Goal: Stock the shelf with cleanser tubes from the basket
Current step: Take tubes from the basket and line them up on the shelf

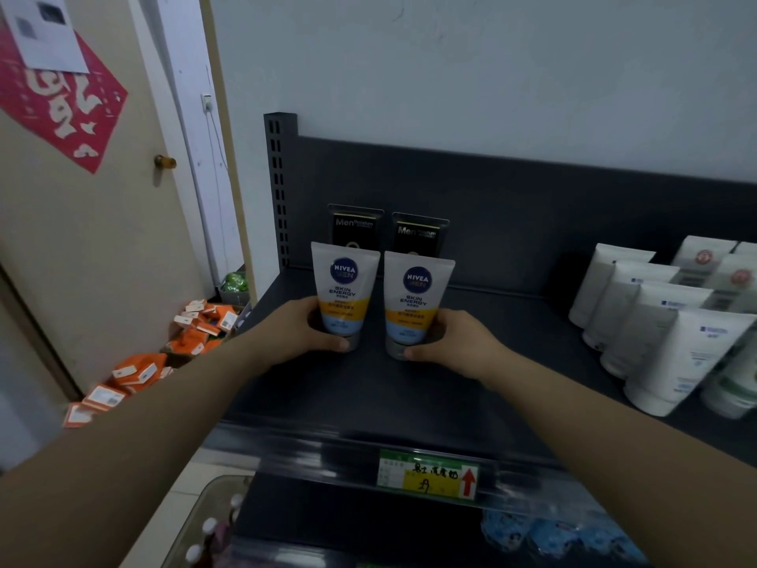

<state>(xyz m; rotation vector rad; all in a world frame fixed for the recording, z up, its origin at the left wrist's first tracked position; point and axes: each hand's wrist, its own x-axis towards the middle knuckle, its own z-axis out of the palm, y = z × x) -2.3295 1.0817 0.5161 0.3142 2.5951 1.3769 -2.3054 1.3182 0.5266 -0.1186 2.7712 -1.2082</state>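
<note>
**Two tubes set down on the shelf, one in each hand**

I have a white cleanser tube in each hand, both standing cap-down on the dark shelf (368, 387). My left hand (305, 327) wraps the base of the left tube (343, 289), thumb across the grey cap in front, fingers behind. My right hand (454, 342) holds the right tube (417, 301) the same way, low at its cap. The two stand just beside each other, apart by a thin gap, directly in front of two black tubes (355, 225) at the back panel. A row of white tubes (639, 317) stands well apart to the right.

These tubes look light, I judge, with soft plastic bodies that give under a squeeze and a smooth, slightly slick skin. The hard cap is the firm part, so low around the cap is the place to grip; it also keeps them from tipping on that small base. The basket is not clearly in view.
</note>
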